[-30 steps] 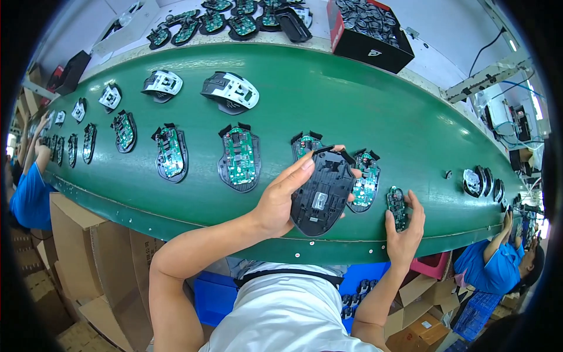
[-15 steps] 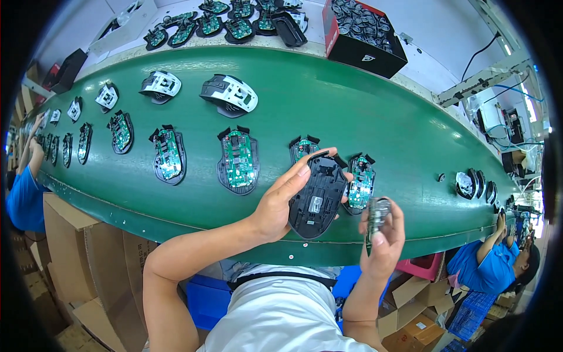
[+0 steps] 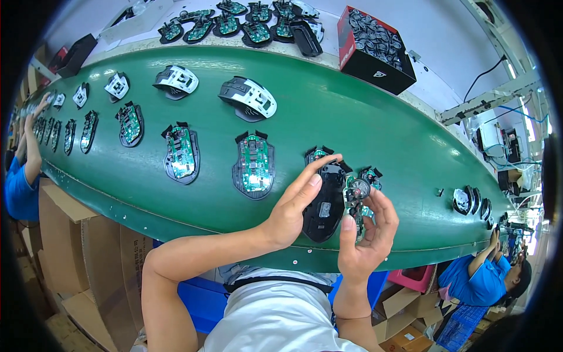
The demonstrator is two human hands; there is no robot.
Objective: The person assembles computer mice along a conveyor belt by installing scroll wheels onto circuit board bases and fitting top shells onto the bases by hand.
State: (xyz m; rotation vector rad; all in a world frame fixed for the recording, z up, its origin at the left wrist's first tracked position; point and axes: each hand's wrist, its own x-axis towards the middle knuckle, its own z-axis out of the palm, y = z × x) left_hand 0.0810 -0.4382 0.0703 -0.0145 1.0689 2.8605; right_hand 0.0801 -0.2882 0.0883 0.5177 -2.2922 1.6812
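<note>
My left hand [image 3: 296, 202] grips a black mouse base shell [image 3: 324, 205] by its edges, tilted above the green belt. Between the thumb and fingers of my right hand [image 3: 369, 234] is a green circuit board [image 3: 353, 205], held on edge, with a round scroll wheel [image 3: 359, 188] at its top. The board is close beside the shell's right edge; whether they touch I cannot tell. Partly hidden behind my hands lie two mouse bases with boards, one [image 3: 317, 154] above the shell and another [image 3: 370, 176] to its right.
A row of mouse bases with boards [image 3: 255, 167] and a row of white-and-black top shells [image 3: 249, 98] lie to the left. Beyond the belt [image 3: 352, 129] are more board assemblies [image 3: 256, 32] and a box of scroll wheels [image 3: 375, 76]. People in blue [image 3: 478, 278] work at both sides.
My right hand has brought the circuit board up and left, next to the base shell. The shell in my left hand has turned and shifted slightly right. The things on the belt appear shifted right.
</note>
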